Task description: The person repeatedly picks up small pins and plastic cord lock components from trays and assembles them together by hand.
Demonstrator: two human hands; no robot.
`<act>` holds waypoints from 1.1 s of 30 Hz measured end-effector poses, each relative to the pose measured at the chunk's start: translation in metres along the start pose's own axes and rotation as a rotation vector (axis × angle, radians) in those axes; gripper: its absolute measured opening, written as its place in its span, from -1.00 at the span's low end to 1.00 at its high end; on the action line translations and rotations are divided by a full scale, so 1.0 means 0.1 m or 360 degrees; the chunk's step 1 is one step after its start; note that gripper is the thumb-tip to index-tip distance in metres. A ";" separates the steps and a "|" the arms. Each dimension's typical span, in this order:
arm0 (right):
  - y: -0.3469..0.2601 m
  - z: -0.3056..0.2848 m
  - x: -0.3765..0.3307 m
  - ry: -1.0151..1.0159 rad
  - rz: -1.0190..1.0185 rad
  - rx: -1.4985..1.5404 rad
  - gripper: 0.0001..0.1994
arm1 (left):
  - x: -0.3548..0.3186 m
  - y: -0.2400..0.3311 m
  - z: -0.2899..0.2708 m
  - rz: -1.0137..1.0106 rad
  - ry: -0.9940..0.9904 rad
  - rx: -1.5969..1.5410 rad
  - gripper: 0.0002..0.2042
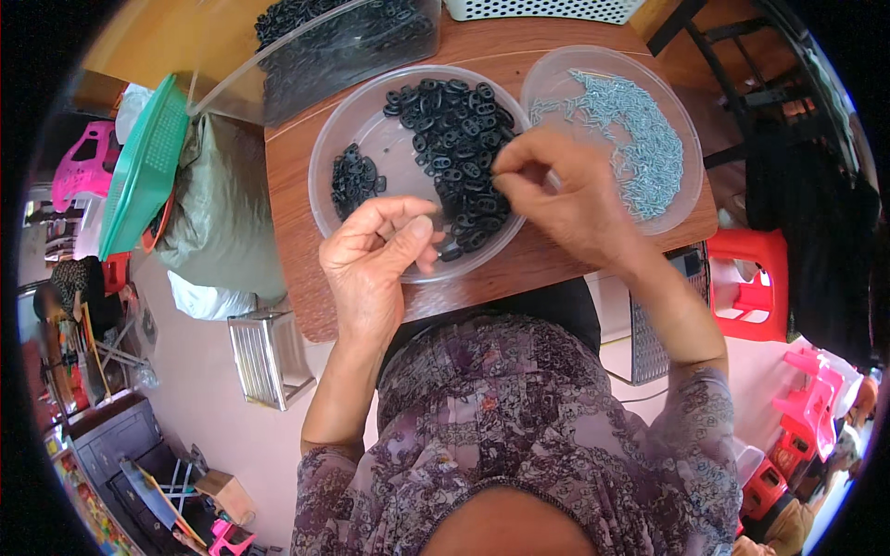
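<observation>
A round clear plastic tub (326, 120) on the wooden table holds a large heap of small black oval pieces with holes (454, 120). A smaller pile of black pieces (355, 180) lies at its left side. Over the tub's near left rim is my left hand (375, 246), its fingers curled and the thumb close to the forefinger; what is between them is too small to name. My right hand (565, 190) is pinched above the right rim, its fingertips by the black heap. Whatever it pinches is hidden. Beside it stands a second clear tub (691, 162) with many small silvery-blue metal pins (640, 139).
At the table's (311, 301) back left stands a clear bin (352, 65) full of black pieces. A white perforated basket (547, 9) sits at the back. Left are a grey-green sack (222, 208) and a green basket (144, 176); right, a red stool (749, 283).
</observation>
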State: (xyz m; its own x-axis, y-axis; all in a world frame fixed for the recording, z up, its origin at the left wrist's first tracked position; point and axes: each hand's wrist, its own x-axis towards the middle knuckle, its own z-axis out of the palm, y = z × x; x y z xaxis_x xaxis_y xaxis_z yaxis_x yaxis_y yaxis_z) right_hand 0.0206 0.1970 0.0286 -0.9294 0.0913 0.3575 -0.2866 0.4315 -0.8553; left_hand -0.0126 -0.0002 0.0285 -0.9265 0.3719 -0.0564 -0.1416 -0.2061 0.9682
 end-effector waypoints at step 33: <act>-0.12 0.69 -0.06 0.0087 0.0251 0.0613 -0.83 | -0.01 -0.01 -0.11 0.0222 0.0136 0.0246 -0.92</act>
State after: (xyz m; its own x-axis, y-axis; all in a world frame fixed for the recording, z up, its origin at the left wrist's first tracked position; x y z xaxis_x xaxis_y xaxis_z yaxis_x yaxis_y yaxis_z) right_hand 0.0131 0.1296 0.0107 -0.9581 0.1815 0.2217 -0.2177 0.0422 -0.9751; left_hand -0.0147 -0.0101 0.0246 -0.9605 0.2702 0.0670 0.0393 -0.1065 0.9935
